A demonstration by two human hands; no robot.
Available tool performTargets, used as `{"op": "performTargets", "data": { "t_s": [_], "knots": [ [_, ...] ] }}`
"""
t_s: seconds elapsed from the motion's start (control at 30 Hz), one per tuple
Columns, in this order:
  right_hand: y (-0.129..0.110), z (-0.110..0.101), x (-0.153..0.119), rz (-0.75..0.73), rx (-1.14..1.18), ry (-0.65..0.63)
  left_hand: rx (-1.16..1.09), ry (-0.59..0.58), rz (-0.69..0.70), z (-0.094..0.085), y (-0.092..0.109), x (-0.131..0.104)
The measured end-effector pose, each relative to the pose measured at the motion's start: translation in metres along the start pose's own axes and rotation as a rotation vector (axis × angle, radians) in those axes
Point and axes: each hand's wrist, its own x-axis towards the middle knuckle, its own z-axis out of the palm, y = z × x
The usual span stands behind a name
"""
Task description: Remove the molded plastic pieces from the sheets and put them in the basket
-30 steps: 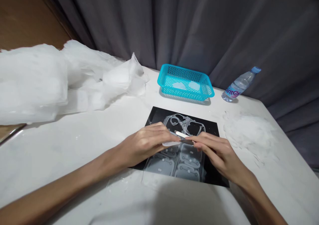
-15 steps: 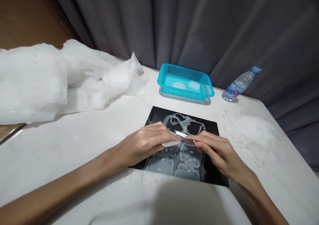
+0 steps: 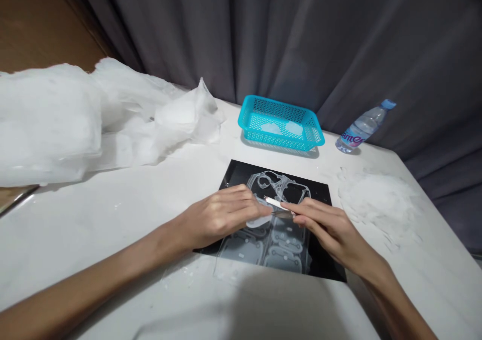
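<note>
Well beyond right hand (image 3: 333, 229): purple-lettered bottle (image 3: 353, 136).

Capped water bottle (image 3: 356, 133), upright near far edge of white desk (image 3: 94, 219). Crumpled white plastic sheeting (image 3: 128, 114) heaped on left. Dark grey curtain (image 3: 271, 38) behind, brown panel (image 3: 37, 23) upper left.

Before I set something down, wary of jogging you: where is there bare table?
Widest: between the white plastic wrapping and the left forearm, bar tiny specks. Also right of the right forearm, nearer than the translucent scraps; a narrow strip between turquoise basket and black board. Crowded: the board, under left hand and right hand.
</note>
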Motion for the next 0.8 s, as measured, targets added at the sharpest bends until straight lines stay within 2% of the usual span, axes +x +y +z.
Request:
{"op": "performTargets", "data": {
  "t_s": [0.57,0.8],
  "knots": [
    [-0.0017,0.0018,0.0016,-0.079,-0.042,0.036,-0.034,0.012,0.001,-0.0022,-0.0027,0.0006],
    [-0.0015,0.0027,0.0013,-0.063,-0.016,0.018,-0.022,0.015,0.007,-0.0015,-0.0021,0.0004]
  ]
}}
